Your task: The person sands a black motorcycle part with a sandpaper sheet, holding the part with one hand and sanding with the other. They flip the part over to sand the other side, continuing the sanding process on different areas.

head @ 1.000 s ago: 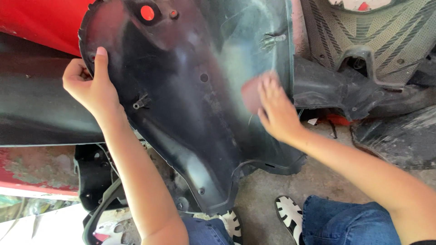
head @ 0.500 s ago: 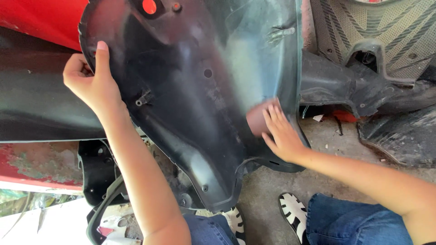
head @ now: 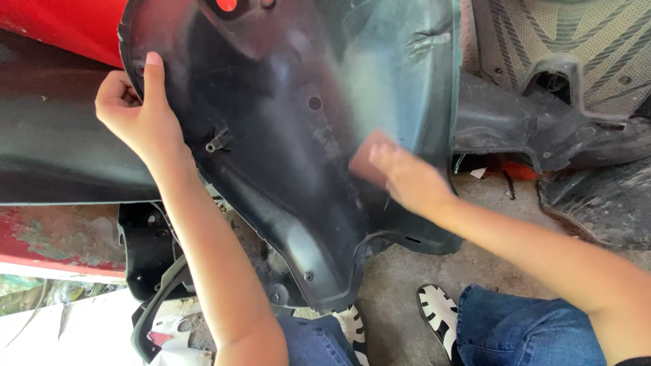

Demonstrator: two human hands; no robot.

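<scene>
A large curved black plastic scooter panel (head: pixel 285 122) stands upright in front of me, its dusty inner side facing me. My left hand (head: pixel 139 115) grips the panel's left edge, thumb laid over the rim. My right hand (head: pixel 407 177), blurred by motion, presses a small reddish-brown sanding pad (head: pixel 365 163) flat against the panel's inner surface, near its right side. A pale scuffed patch (head: pixel 380 81) spreads over the panel above the pad.
A red body panel (head: pixel 61 27) lies at the upper left, and a long black panel (head: pixel 61 149) below it. Other black scooter parts (head: pixel 563 129) are piled at the right. Concrete floor (head: pixel 407 285), my sandals (head: pixel 437 318) and jeans (head: pixel 529 332) are below.
My right hand with the pad slid down the panel's inner face, then back up and leftwards. The left hand kept its hold on the edge.
</scene>
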